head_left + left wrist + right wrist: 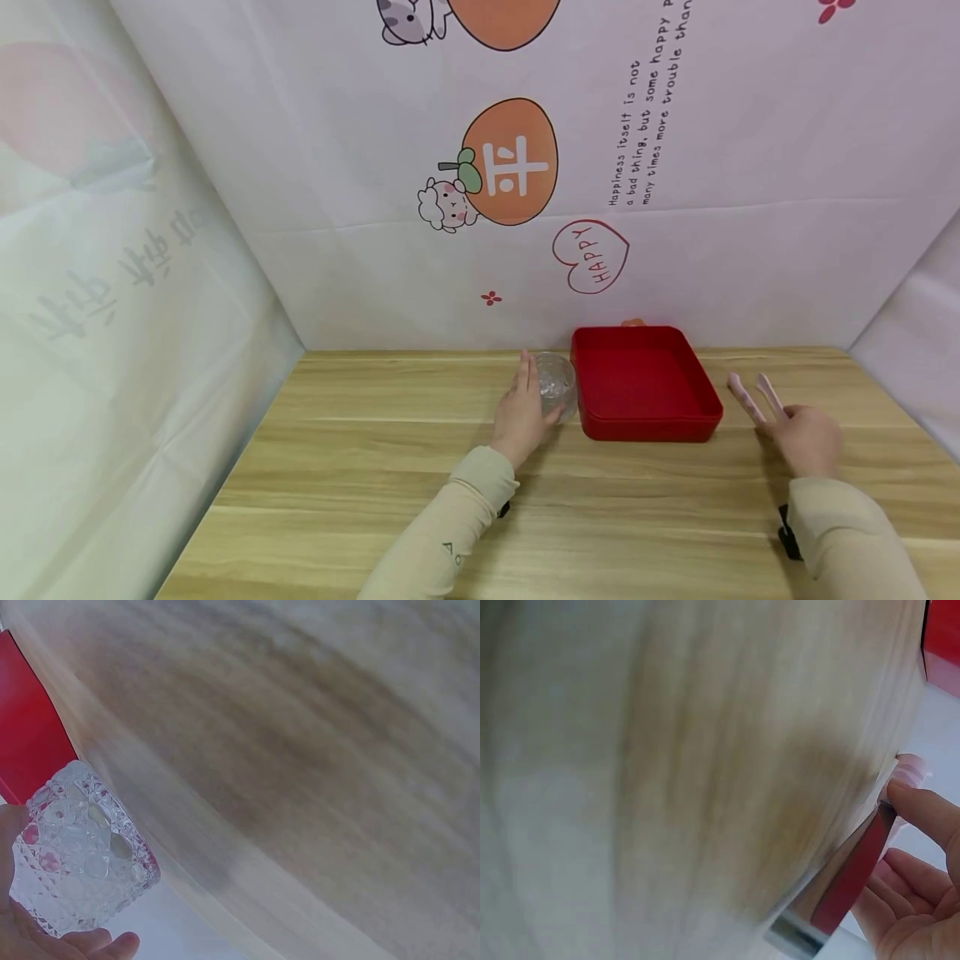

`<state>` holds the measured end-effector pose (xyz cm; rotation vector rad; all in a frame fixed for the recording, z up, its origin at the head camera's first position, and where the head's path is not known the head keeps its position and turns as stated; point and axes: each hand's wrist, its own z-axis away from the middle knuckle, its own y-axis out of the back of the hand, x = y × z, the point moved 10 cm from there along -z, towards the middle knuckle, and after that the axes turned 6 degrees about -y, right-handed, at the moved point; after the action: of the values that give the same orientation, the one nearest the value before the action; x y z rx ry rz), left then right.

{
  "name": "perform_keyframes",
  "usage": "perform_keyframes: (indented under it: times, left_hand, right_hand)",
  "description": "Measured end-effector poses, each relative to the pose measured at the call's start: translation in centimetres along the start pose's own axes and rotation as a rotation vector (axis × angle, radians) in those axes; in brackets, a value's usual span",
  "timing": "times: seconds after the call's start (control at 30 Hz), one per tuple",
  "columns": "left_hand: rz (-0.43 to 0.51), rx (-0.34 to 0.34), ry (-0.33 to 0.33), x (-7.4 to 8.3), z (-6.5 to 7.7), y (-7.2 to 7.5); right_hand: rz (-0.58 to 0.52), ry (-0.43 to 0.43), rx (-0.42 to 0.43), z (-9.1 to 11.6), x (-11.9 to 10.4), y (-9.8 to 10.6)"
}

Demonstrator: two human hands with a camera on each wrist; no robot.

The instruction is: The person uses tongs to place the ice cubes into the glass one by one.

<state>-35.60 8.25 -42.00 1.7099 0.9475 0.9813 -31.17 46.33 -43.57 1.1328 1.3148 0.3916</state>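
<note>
A clear, bumpy-patterned glass (557,383) stands on the table against the left side of a red square tray (651,430). My left hand (519,417) holds it, with fingers along its left side and the thumb at its front. In the left wrist view the thumb touches the faceted wall of the glass (86,851). Right of the tray, my right hand (810,437) grips a pair of tongs (746,398), their two pale pink tips spread apart and facing the back wall. In the right wrist view the shiny metal bend of the tongs (799,934) shows below the thumb.
The wood-grain table (360,467) ends at a white printed cloth (360,275) hung behind it. More white cloth (112,433) hangs along the left side, and another stretch (911,350) on the right. The tray stands close to the back cloth, between the two hands.
</note>
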Motion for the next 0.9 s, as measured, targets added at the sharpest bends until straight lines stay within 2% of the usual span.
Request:
perform_keyframes:
  times: [0.17,0.33,0.6,0.9]
  left_hand:
    - [0.009,-0.03,0.019,-0.17,-0.09,-0.2]
    - [-0.001,-0.03,0.014,-0.1,-0.14,-0.07]
    - [0.049,-0.071,0.038,-0.08,-0.04,0.04]
    - [0.083,-0.075,0.041,-0.11,-0.04,-0.12]
  right_hand:
    - [0.014,0.0,-0.025,-0.01,0.06,-0.11]
    - [0.024,-0.003,-0.032,-0.15,0.25,-0.25]
    - [0.025,-0.013,-0.054,0.03,0.1,-0.26]
    - [0.026,-0.025,-0.082,0.02,0.24,-0.46]
